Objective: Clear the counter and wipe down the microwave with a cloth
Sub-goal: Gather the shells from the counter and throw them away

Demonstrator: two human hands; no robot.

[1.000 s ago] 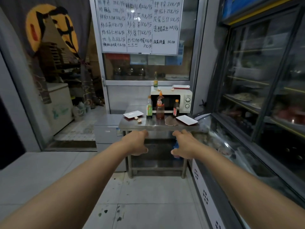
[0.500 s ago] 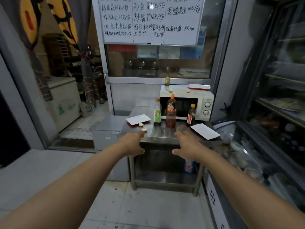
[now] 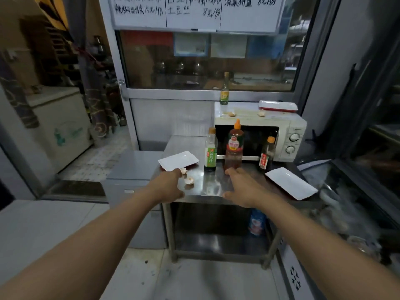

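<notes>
Counter (image 3: 213,185) shiny steel, microwave (image 3: 287,126) glossy white, plates (image 3: 290,182) smooth.

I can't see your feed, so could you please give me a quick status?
Left hand and right hand open, empty. White microwave unwiped. Three sauce bottles block its door; no cloth visible.

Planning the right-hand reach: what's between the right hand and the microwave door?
In the head view, the orange-capped sauce bottle stands directly between the right hand and the microwave door, flanked by the green-label bottle and the small dark bottle.

Dim indoor light, soft blur, warped edges
</notes>
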